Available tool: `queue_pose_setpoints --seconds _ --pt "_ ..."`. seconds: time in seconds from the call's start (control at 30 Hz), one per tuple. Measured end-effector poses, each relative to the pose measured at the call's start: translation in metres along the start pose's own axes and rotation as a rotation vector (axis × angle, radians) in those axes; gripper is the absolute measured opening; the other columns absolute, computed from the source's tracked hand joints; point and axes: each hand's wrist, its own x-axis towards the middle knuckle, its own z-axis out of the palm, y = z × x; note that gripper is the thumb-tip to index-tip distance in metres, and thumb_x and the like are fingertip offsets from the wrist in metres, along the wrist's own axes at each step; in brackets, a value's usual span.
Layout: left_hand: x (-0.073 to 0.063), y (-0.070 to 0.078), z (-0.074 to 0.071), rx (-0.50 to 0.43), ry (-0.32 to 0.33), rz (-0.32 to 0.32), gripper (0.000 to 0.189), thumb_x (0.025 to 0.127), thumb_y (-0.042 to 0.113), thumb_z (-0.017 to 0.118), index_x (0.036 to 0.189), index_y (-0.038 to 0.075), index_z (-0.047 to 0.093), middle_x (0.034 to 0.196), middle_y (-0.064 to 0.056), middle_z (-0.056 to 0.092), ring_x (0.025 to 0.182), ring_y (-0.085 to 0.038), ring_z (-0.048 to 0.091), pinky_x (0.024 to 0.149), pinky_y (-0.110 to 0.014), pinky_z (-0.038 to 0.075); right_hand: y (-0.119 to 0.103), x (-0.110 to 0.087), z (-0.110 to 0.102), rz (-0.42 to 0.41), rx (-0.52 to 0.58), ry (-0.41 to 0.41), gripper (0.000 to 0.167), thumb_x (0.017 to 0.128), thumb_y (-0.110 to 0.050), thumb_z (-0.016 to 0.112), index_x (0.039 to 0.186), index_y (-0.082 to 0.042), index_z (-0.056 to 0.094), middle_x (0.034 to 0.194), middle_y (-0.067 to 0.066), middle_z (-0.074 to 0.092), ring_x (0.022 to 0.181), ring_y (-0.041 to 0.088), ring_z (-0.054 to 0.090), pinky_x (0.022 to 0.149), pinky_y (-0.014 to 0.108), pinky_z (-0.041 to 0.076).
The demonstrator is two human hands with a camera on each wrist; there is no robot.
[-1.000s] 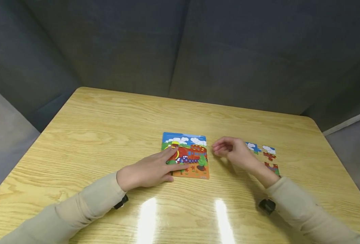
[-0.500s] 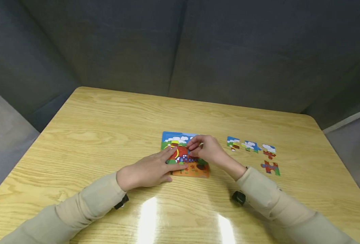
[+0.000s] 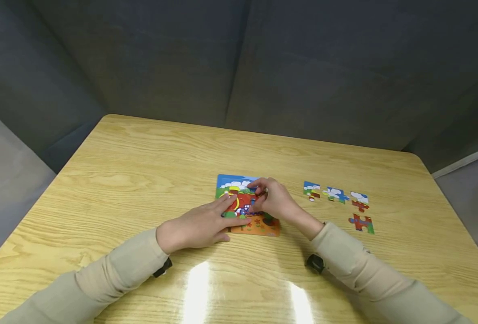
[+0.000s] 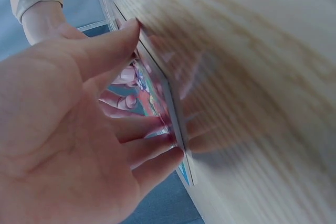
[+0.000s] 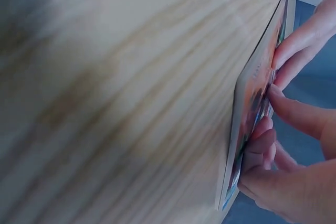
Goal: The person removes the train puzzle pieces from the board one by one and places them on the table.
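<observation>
A train jigsaw puzzle [image 3: 239, 186] in its flat board lies in the middle of the wooden table [image 3: 133, 171]. My left hand [image 3: 206, 222] rests on the puzzle's lower left with straight fingers; in the left wrist view those fingers press along the board's edge [image 4: 176, 124]. My right hand [image 3: 272, 200] lies over the upper right of the puzzle, its fingers curled and its fingertips [image 3: 260, 189] pinching at a puzzle piece there. In the right wrist view the fingertips [image 5: 275, 90] sit against the picture face [image 5: 251, 85]. The piece itself is mostly hidden.
Several loose puzzle pieces lie to the right of the board: three in a row [image 3: 335, 194] and one nearer me [image 3: 361, 222]. Dark fabric walls [image 3: 239, 67] close in the back and sides of the table.
My right hand has moved left from the loose pieces onto the puzzle's upper right, uncovering those pieces. The left hand has stayed on the board.
</observation>
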Motion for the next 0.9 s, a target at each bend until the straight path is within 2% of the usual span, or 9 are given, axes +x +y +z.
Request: queue_pose_setpoints --seconds 0.2,0.33,0.47,0.63,0.7,0.8,0.9 --pt "0.0 0.0 0.0 0.001 0.004 0.003 0.056 0.098 0.032 0.06 0.151 0.027 0.041 0.157 -0.028 0.016 0.145 -0.042 0.016 0.11 -0.052 0.033 0.001 0.0 -0.001 -0.015 -0.01 0.006 0.048 0.075 0.006 0.082 0.12 0.002 0.065 0.096 0.015 0.054 0.066 0.017 0.056 0.065 0.029 0.049" --pt "0.0 0.0 0.0 -0.002 0.004 0.006 0.056 0.098 0.032 0.06 0.151 0.026 0.041 0.157 -0.028 0.016 0.145 -0.042 0.016 0.11 -0.051 0.032 0.002 -0.001 0.0 -0.062 -0.004 0.012 0.048 0.075 0.006 0.081 0.12 0.001 0.064 0.103 0.019 0.056 0.073 0.021 0.062 0.069 0.031 0.054" --pt "0.0 -0.001 0.0 -0.005 0.003 0.006 0.056 0.098 0.032 0.06 0.151 0.027 0.041 0.158 -0.028 0.015 0.145 -0.042 0.016 0.111 -0.051 0.031 0.001 -0.002 0.0 -0.079 0.066 0.007 0.046 0.078 0.01 0.077 0.12 0.001 0.062 0.107 0.019 0.059 0.08 0.024 0.067 0.071 0.032 0.057" --pt "0.0 -0.001 0.0 -0.005 0.006 0.003 0.056 0.099 0.032 0.06 0.151 0.027 0.041 0.158 -0.028 0.015 0.145 -0.042 0.016 0.111 -0.051 0.031 0.002 -0.003 -0.002 -0.102 0.145 0.004 0.047 0.079 0.011 0.075 0.122 0.0 0.06 0.107 0.019 0.061 0.063 0.02 0.063 0.063 0.029 0.054" --pt "0.0 -0.001 0.001 -0.005 0.011 0.003 0.056 0.098 0.032 0.06 0.151 0.027 0.042 0.158 -0.028 0.016 0.145 -0.042 0.016 0.111 -0.051 0.031 0.004 -0.004 -0.005 -0.116 0.181 0.0 0.047 0.08 0.012 0.074 0.123 0.0 0.06 0.11 0.021 0.06 0.059 0.023 0.063 0.063 0.03 0.055" --pt "0.0 -0.001 0.001 -0.006 0.013 0.003 0.056 0.098 0.031 0.061 0.151 0.027 0.042 0.157 -0.028 0.016 0.145 -0.042 0.016 0.111 -0.051 0.031 0.011 -0.009 -0.013 -0.117 0.246 -0.016 0.046 0.083 0.014 0.07 0.125 0.001 0.058 0.113 0.023 0.056 0.062 0.029 0.066 0.065 0.034 0.058" --pt "0.0 0.0 0.001 -0.004 0.011 -0.002 0.056 0.098 0.031 0.06 0.151 0.028 0.042 0.158 -0.027 0.016 0.145 -0.041 0.016 0.112 -0.051 0.03 0.022 -0.016 -0.022 -0.104 0.258 -0.017 0.041 0.086 0.015 0.066 0.124 0.001 0.059 0.112 0.022 0.056 0.056 0.033 0.063 0.062 0.035 0.057"
